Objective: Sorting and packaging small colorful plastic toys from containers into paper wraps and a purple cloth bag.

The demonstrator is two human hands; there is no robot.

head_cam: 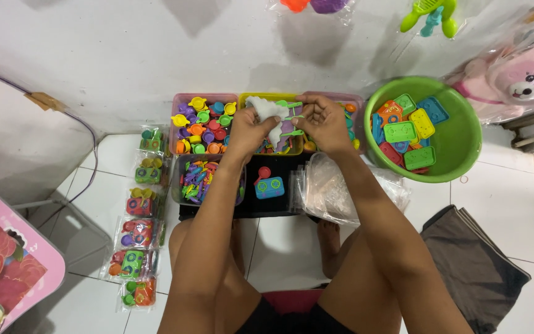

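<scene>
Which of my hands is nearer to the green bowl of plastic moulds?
Right. The right hand is just left of the green bowl, with only a gap between them. The left hand is farther left, beyond the right hand, holding a clear bag.

A small clear plastic bag [266,111], crumpled and whitish, is held up in the air above the yellow-rimmed middle tray, its top pinched and its lower part hanging down and slightly twisted. Just beside it on the right, thin light-green plastic toy tools [292,117] with long handles stick out sideways toward the bag, lying roughly level, one above another; their ends touch the bag's opening
</scene>
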